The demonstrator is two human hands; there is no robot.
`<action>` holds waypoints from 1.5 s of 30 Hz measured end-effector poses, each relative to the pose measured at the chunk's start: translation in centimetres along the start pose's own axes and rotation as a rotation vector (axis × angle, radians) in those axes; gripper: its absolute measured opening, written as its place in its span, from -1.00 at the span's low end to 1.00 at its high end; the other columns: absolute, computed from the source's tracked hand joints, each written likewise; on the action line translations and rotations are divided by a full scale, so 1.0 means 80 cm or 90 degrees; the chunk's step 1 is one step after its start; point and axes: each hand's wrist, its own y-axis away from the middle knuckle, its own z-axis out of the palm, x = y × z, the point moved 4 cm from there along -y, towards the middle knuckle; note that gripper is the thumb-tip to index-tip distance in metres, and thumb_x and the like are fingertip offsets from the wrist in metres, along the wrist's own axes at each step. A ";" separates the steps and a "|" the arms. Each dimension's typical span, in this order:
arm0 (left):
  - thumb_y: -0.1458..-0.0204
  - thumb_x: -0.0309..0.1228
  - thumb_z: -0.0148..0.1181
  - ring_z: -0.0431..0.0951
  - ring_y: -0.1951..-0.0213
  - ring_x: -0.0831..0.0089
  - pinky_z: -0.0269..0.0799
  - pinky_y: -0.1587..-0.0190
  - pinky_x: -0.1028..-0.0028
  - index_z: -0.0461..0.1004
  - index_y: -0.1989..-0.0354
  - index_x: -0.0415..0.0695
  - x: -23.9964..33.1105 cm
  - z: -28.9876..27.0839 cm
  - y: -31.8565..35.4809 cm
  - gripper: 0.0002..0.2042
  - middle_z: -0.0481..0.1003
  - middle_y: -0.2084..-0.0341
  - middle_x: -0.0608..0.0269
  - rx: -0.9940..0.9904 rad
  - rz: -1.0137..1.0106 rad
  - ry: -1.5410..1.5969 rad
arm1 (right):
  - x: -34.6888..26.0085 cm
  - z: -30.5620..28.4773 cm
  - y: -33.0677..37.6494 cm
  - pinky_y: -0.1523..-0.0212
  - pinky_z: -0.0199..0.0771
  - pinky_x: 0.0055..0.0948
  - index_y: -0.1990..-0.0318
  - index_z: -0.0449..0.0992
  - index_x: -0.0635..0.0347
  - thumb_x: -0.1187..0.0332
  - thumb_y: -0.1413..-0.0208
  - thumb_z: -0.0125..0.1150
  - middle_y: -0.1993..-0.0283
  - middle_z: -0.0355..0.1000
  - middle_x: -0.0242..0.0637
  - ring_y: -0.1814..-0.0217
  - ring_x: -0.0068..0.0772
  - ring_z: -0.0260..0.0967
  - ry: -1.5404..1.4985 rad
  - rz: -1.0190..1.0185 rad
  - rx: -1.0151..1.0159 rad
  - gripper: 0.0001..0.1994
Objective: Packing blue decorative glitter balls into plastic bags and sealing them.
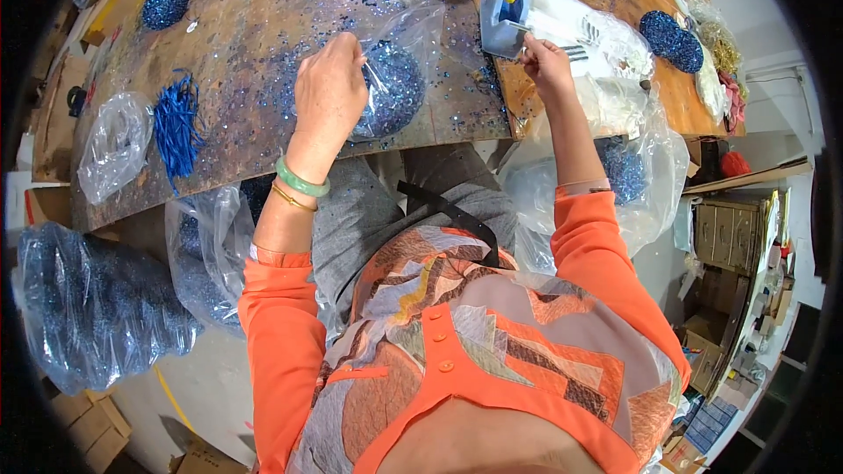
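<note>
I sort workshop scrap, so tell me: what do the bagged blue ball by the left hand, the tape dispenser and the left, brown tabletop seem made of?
Bagged ball: shiny, glitter-like flakes outside, sparkling unevenly; the core is hidden. Tape dispenser: probably moulded plastic, smooth and evenly light blue. Brown tabletop: likely worn wood or plywood, dull, stained and scuffed.

I see a wooden worktable [114, 79] strewn with blue glitter flakes [259, 70]. Right of the left fingers [351, 46]: bagged glitter ball [392, 92]. Left: unbagged glitter ball [165, 5], blue strip bundle [177, 132], clear plastic bag [116, 147]. Beside the right fingers [533, 46]: tape dispenser [497, 28]. Rightward: white plastic [608, 39], paired glitter balls [672, 40].
</note>
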 end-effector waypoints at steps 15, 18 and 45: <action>0.06 -0.56 0.06 0.46 0.37 0.04 0.30 0.30 0.17 0.32 0.41 -0.18 -0.004 0.001 0.008 -0.94 0.44 0.50 0.07 0.027 -0.012 -0.007 | 0.060 0.022 -0.027 0.68 0.18 -0.60 0.51 0.33 0.10 0.31 -0.08 0.22 0.61 0.21 -0.43 0.61 -0.54 0.19 -0.193 0.106 0.032 -0.79; 0.08 -0.56 0.04 0.47 0.37 0.06 0.30 0.28 0.20 0.32 0.41 -0.18 -0.003 0.003 0.005 -0.94 0.45 0.50 0.09 0.039 -0.011 -0.024 | 0.031 -0.021 -0.037 0.70 0.09 -0.61 0.50 0.44 0.18 0.20 -0.01 0.29 0.62 0.28 -0.43 0.67 -0.62 0.17 0.230 0.048 0.021 -0.75; 0.05 -0.56 0.09 0.45 0.40 -0.03 0.31 0.35 0.12 0.30 0.44 -0.20 0.000 0.007 0.002 -0.92 0.43 0.53 0.01 0.058 -0.012 0.025 | 0.067 0.035 -0.034 0.73 0.01 -0.77 0.44 0.29 0.15 0.40 -0.18 0.09 0.59 0.08 -0.52 0.64 -0.71 0.00 -0.409 0.155 0.022 -0.83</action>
